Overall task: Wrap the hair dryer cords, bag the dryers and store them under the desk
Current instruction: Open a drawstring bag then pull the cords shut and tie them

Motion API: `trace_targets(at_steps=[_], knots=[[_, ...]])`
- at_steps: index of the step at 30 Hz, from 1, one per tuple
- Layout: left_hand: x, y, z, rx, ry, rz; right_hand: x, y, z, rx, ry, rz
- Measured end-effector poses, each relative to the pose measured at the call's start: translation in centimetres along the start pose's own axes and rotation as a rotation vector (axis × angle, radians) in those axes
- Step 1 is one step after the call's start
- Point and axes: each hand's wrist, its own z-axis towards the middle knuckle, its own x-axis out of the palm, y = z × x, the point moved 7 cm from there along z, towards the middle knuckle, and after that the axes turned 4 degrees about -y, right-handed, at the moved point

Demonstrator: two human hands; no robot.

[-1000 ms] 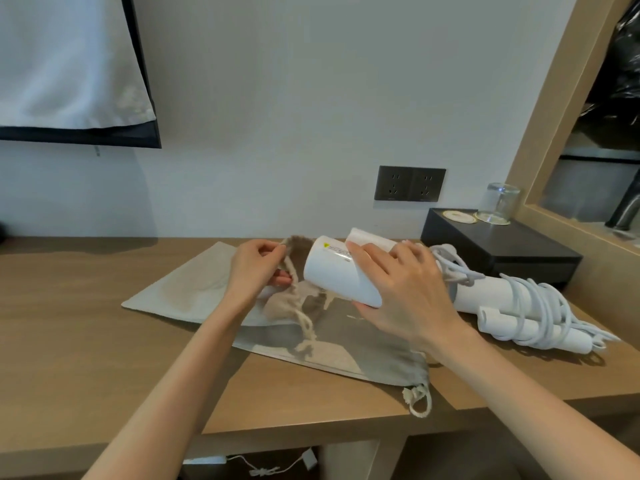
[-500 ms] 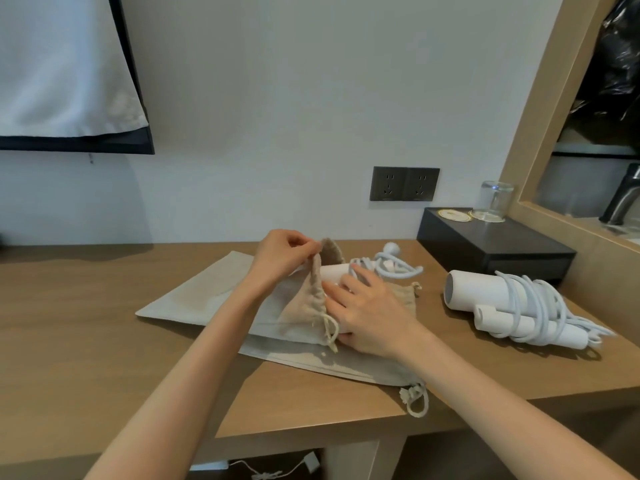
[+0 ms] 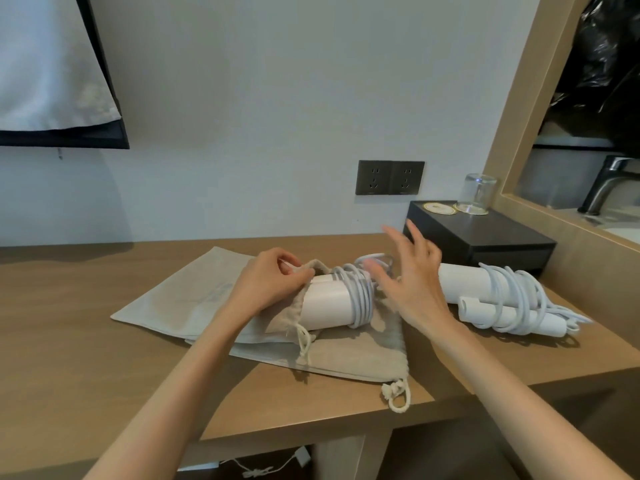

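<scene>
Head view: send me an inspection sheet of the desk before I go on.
Surface: wooden desk, no spills seen.
Job's things: near dryer lies part way in the held bag; second dryer unbagged, to its right; flat bags spread beneath.
Clutter: black box with a glass on it, back right.
Hands: left hand pinches the held bag's rim; right hand open, blurred, beside the near dryer.
Cables: near cord and second cord each wound round its dryer; loose white cable below the desk.
Surroundings: wall sockets empty; faucet beyond the wooden frame.
</scene>
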Motion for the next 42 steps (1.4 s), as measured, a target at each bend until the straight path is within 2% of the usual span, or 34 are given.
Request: trace_targets(at_steps=[3,5,12,18,21,23,26,28,30,33,35,38,42], knots=[[0.4,-0.3,-0.3,0.053,-0.003,0.063,2.5,-1.9,-1.6,0.452,0.251,0.548],[0.5,-0.3,-0.5,0.093,-0.039,0.028,3.5,-1.7,-2.4,0.536,0.354,0.684],[0.5,-1.2,-0.9,0.167,-0.1,-0.259,3.9,-0.3,-4.4,0.525,0.303,0.797],[0.6,-2.6,-1.3,0.131,-0.139,-0.456,5.3,3.7,-5.8,0.456,0.235,0.922],[0.4,-2.4,-1.5,0.102,-0.156,-0.524,6.3,4.7,-6.0,0.424,0.245,0.869],[-0.1,-2.1,-1.5,0.094,-0.166,-0.528,6.3,4.8,-6.2,0.4,0.267,0.915],[-0.5,-1.6,-1.7,0.109,-0.123,-0.443,6.1,4.7,-6.5,0.321,0.432,1.005],[-0.6,-1.3,-2.0,0.131,-0.084,-0.336,6.2,4.5,-6.9,0.259,0.559,0.924],[-1.0,-1.0,-2.7,0.147,-0.088,-0.235,6.0,4.5,-6.9,0.241,0.586,0.865],[-1.8,-0.2,-4.2,0.209,-0.189,0.005,5.9,5.0,-6.8,0.223,0.526,0.835],[-2.4,0.6,-5.3,0.222,-0.251,0.074,6.0,5.4,-6.8,0.211,0.469,0.813],[-3.1,1.6,-6.5,0.275,-0.252,0.009,6.5,5.9,-6.9,0.222,0.351,0.739],[-3.7,2.4,-6.9,0.236,-0.216,-0.241,7.1,6.7,-6.6,0.276,0.221,0.695]])
